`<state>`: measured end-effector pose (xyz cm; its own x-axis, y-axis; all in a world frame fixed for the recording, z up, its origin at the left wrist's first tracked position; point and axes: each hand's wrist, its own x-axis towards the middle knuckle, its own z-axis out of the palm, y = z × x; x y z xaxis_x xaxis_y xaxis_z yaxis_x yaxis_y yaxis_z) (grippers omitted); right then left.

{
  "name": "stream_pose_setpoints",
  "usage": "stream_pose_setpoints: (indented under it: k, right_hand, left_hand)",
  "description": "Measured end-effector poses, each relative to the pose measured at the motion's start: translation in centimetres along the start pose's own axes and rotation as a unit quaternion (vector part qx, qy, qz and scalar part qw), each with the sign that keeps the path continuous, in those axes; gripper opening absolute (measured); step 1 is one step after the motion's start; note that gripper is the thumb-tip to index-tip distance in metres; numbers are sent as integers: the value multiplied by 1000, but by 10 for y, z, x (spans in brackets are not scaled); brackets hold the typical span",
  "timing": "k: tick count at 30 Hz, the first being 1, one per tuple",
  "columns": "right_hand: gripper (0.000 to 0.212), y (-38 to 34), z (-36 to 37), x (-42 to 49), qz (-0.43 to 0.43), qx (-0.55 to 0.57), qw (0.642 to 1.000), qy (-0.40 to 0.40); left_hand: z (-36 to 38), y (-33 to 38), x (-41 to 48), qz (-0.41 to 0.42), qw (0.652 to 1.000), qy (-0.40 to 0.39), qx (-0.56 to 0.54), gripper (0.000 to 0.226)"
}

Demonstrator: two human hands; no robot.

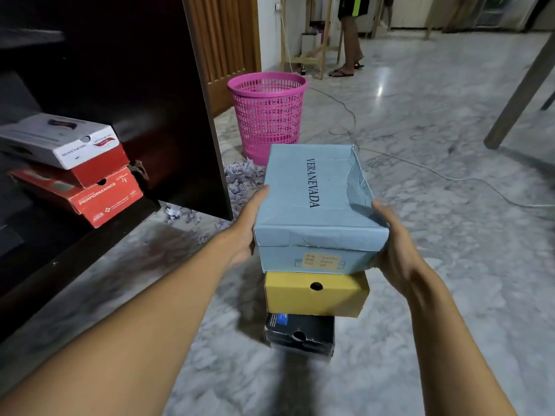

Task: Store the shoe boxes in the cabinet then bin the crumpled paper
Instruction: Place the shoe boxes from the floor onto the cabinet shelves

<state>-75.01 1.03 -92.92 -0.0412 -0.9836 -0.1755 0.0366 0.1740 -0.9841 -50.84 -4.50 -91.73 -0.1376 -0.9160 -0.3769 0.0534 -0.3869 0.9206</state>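
White cable across marble floor; person's legs far back; table leg right

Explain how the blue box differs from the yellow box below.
The left hand and right hand grip the blue box; the yellow box is untouched. The blue box's lid is torn; the yellow box looks whole. The blue box's end bears a label; the yellow box's, a round hole. Both are closed.

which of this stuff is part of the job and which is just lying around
Part of the job: blue shoe box, gripped by left hand and right hand; yellow box and black box beneath; two red boxes in the cabinet; crumpled paper; pink bin.
Just lying about: white cable on the floor; table leg; person standing at the back.
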Motion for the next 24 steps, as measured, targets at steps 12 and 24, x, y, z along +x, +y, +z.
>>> stream_pose_setpoints:
  k: [12,24]
  right_hand:
    - [22,-75,5,-26,-26,28,999,-25]
    - [51,-221,139,-38,-57,-86,963,-250]
  left_hand:
    - [-22,58,-62,-11,999,-29,-42,45]
    - [-175,172,-195,20,999,21,31,61]
